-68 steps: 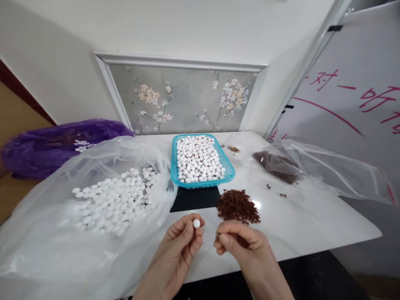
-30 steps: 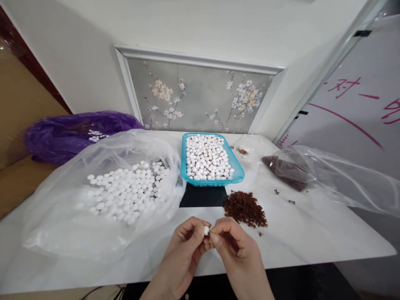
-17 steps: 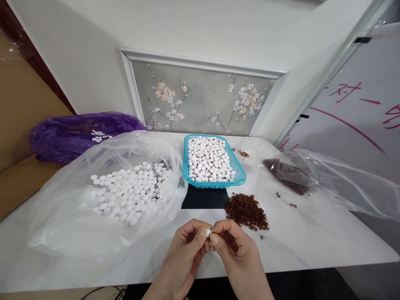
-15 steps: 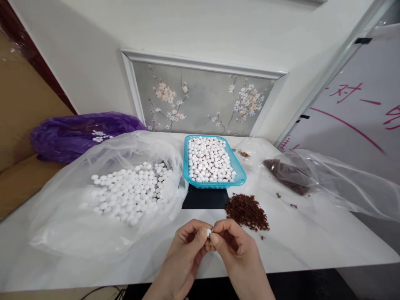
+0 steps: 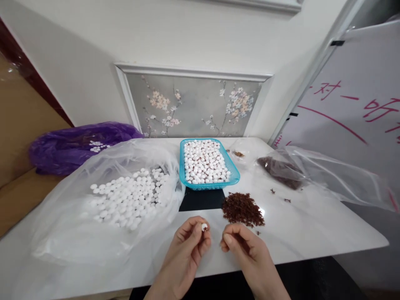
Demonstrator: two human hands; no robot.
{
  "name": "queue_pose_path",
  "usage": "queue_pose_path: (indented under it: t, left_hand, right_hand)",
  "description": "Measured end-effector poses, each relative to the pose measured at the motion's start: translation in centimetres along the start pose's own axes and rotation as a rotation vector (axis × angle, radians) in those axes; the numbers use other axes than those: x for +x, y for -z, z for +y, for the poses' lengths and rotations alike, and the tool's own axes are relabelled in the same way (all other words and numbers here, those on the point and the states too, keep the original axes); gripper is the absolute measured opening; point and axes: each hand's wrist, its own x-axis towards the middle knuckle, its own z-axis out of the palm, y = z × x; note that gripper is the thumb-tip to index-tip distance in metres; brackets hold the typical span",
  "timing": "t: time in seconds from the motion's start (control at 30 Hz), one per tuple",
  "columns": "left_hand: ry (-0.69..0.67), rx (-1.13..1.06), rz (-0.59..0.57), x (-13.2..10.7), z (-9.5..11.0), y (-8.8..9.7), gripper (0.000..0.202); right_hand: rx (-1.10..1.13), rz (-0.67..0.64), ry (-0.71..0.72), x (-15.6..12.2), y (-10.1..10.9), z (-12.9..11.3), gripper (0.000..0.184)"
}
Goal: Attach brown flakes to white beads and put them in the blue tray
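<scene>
My left hand pinches a small white ball between thumb and forefinger. A dark reddish-brown bit shows on the ball's face. Apart from it, to the right, my right hand is closed with thumb and fingertips together, and I see nothing between them. Just beyond the right hand lies a heap of small reddish-brown star-shaped pieces. Behind both hands stands a turquoise plastic basket filled with white balls, several showing brown marks. To the left, a clear plastic bag lies open with many plain white balls.
A purple plastic bag with some white pieces sits at the back left beside cardboard. At the right lies a clear bag of brown pieces. A black patch is in front of the basket. A whiteboard leans at the right.
My right hand has come away from the white ball and moved right. The left hand keeps the ball, whose brown bit now shows. The view has shifted slightly.
</scene>
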Motion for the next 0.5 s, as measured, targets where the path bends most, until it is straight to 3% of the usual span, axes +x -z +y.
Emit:
queue_pose_path:
  t: [0.2,0.5]
  left_hand:
    - [-0.014,0.083,0.073,0.1,0.1,0.1,0.015]
    - [-0.022,0.196,0.122,0.4,0.1,0.2,0.020]
  right_hand:
    - [-0.100,0.017,-0.012,-2.2,1.9,1.6,0.025]
    - [-0.370,0.025,0.188,-3.1,3.9,1.0,0.022]
